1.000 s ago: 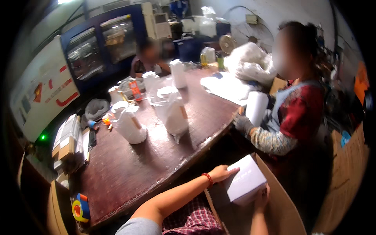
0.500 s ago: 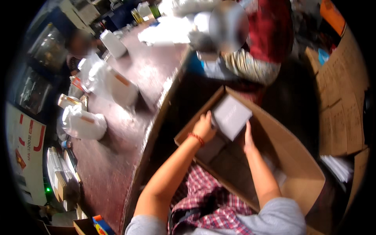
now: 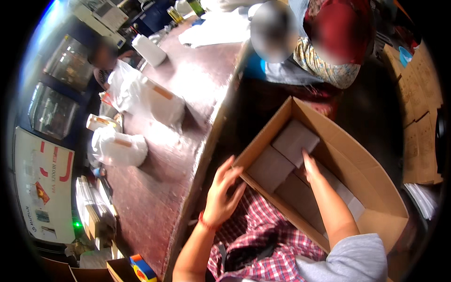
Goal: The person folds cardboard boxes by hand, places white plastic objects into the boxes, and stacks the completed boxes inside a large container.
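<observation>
A large open cardboard carton stands in front of me, holding several small grey boxes. In its far corner lies one grey box, with another grey box beside it at the near left. My right hand reaches into the carton, its fingers stretched out against the near right edge of the far box. Outside the carton, by its left corner, my left hand is empty with the fingers apart. A red bracelet circles the left wrist.
To my left runs a long dark red table, bearing white plastic-wrapped bundles and a white container. Two people sit beyond the carton, and another is across the table. Flattened cardboard is stacked at the right.
The grey box that both hands held is now down in the carton's far corner. My left hand has let go and drawn back out over the carton's left edge.
</observation>
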Demonstrator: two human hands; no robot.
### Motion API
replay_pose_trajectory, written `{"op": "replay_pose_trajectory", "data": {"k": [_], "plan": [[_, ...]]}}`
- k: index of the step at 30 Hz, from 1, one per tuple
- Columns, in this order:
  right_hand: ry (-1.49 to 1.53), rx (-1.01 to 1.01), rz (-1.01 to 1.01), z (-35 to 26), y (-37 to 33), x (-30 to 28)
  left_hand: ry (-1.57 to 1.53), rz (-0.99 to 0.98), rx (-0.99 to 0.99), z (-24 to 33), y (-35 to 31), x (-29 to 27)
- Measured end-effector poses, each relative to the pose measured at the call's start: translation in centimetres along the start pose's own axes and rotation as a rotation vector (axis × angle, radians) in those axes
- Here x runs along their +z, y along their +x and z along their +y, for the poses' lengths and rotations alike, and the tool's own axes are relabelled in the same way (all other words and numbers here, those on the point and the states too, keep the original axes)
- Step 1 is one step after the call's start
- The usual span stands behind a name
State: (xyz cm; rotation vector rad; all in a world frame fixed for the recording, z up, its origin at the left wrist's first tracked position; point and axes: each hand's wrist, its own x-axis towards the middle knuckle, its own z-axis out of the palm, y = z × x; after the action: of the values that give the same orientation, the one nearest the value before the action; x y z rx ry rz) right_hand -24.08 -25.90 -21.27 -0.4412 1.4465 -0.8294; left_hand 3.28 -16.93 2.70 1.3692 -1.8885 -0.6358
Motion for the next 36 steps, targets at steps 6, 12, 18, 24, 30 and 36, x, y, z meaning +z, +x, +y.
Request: {"op": "replay_pose_trajectory", "data": {"k": [6, 12, 18, 24, 30, 36], "plan": [[-0.436, -0.172, 0.155, 2.3, 5.1, 0.9, -0.017, 0.298, -0.427, -2.8, -14.8, -5.4], [-0.186, 0.032, -0.247, 2.4, 6.7, -2.2, 0.320, 0.276, -0.357, -5.4, -19.0, -11.2], [-0.488, -0.003, -0.096, 3.0, 6.8, -5.6, 0.693, 0.560, -0.834, -12.7, -26.9, -24.4], [-0.544, 0.025, -0.018, 2.2, 2.7, -6.6, 1.521, 0.630, -1.304, -19.3, -34.7, -41.0], [-0.536, -0.162, 0.091, -1.6, -2.6, -4.2, 1.683, 0.435, -1.503, -24.5, -38.6, -50.5], [-0.533, -0.582, 0.153, -8.3, -6.5, 2.5, 1.752, 0.529, -1.130, -30.5, -44.0, -54.5]]}}
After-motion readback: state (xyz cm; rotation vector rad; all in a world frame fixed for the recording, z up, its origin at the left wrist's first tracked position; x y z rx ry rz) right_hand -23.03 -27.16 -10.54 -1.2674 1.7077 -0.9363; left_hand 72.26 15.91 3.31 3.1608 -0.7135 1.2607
